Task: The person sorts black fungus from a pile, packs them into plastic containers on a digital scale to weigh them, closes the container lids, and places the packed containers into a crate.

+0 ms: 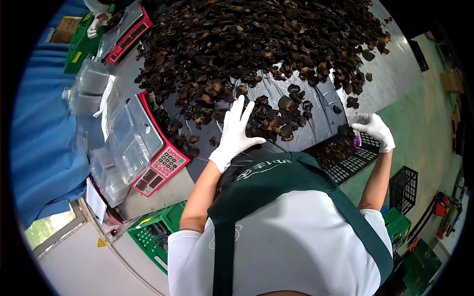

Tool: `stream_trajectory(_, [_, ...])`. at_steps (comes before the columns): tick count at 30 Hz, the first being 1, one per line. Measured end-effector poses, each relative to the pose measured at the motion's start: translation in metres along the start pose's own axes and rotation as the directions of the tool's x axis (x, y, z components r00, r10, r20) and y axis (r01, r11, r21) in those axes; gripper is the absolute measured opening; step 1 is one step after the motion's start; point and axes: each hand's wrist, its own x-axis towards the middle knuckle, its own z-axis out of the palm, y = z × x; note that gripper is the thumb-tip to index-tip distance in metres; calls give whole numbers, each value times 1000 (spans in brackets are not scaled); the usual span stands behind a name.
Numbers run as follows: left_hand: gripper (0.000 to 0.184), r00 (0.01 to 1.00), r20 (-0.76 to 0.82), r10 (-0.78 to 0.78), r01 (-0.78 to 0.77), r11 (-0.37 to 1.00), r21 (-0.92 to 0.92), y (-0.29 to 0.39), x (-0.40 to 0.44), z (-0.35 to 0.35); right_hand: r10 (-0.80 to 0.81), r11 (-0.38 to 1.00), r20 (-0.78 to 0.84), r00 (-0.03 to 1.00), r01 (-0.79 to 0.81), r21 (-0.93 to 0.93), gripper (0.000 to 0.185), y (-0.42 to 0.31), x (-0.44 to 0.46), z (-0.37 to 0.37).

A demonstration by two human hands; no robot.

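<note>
My left hand point(236, 129), in a white glove, has its fingers spread over the near edge of a small heap of dark, curled pieces point(266, 118), holding nothing. My right hand point(374, 129), also gloved in white, is at the right, above the rim of a black crate point(351, 165); its fingers are bent, and whether they hold anything is too small to tell. Dark pieces and a purple item point(356, 142) lie in that crate. Beyond both hands spreads a large pile of dark pieces point(256, 39) on the table point(395, 64).
Left of my left hand stand a red scale point(168, 165) and clear plastic boxes point(123, 143). A second red scale point(129, 39) and another person's gloved hand point(93, 28) are at the upper left. Green crates point(155, 232) sit below the table's left part; a black crate point(403, 190) stands right.
</note>
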Motion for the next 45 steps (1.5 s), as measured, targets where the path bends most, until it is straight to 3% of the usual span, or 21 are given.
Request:
stream_trajectory(1, [117,999,32,-20,20,999,30,0,-1,-1,-19,989,-155,988,-4,-150,51,4,2,6])
stream_trajectory(3, [125,996,70,-48,43,996,74,4,-2,0,-136,986,-242,961,106,-132,61,-11,7,28])
stream_trajectory(4, [128,989,119,-87,70,988,138,7,-3,0,-59,985,-180,982,28,-172,69,-48,1,35])
stream_trajectory(6, [133,974,181,-133,92,971,219,13,-2,3,-276,929,-179,944,213,-304,91,-52,16,74])
stream_trajectory(7, [132,973,188,-134,88,969,231,15,-2,7,-467,819,-236,852,316,-479,101,-39,31,104])
stream_trajectory(8, [130,975,185,-119,75,971,227,17,-2,11,-370,854,-204,906,245,-459,106,-48,37,122])
stream_trajectory(11, [126,984,165,-73,38,978,207,25,9,24,-290,915,-233,928,197,-353,92,-86,38,153])
stream_trajectory(13, [125,993,118,-1,-23,979,200,28,19,33,-489,868,-318,812,417,-271,85,-80,52,176])
stream_trajectory(17, [121,987,122,102,-127,966,224,41,47,39,-507,860,-313,803,494,-126,76,-98,70,196])
stream_trajectory(19, [118,988,93,121,-139,965,224,40,57,42,-455,867,-319,831,495,53,72,-108,73,185])
stream_trajectory(21, [113,987,77,142,-158,950,270,36,67,42,-242,930,-188,952,283,237,73,-117,71,169])
stream_trajectory(22, [107,984,55,168,-177,943,282,33,70,43,-215,861,-176,961,272,431,73,-116,69,166])
stream_trajectory(23, [102,982,34,187,-188,936,296,31,72,43,-302,785,-254,919,391,481,68,-107,73,170])
stream_trajectory(25, [93,977,105,187,-210,928,309,30,73,45,-246,706,-233,941,339,622,64,-98,70,169])
stream_trajectory(27, [66,954,27,298,-290,902,320,25,70,52,-207,807,-255,945,312,502,61,-85,67,164])
stream_trajectory(30, [50,933,-4,360,-343,894,287,24,67,58,-258,858,-411,874,403,319,55,-73,57,153])
stream_trajectory(33, [49,936,-28,351,-340,922,186,20,63,52,-239,934,-464,853,333,132,54,-62,54,145])
stream_trajectory(35, [44,909,-210,359,-333,931,148,8,63,58,-267,907,-486,832,387,166,53,-58,52,148])
stream_trajectory(41, [21,829,-559,-24,-166,944,-286,-7,56,23,-229,958,-404,886,278,66,57,-71,43,156])
stream_trajectory(43, [19,808,-560,-185,-63,917,-394,-15,50,-1,-379,920,-455,806,383,-89,65,-68,46,164])
stream_trajectory(45, [19,752,-466,-467,60,752,-657,-13,38,-32,-412,911,-428,804,355,-210,76,-67,49,172])
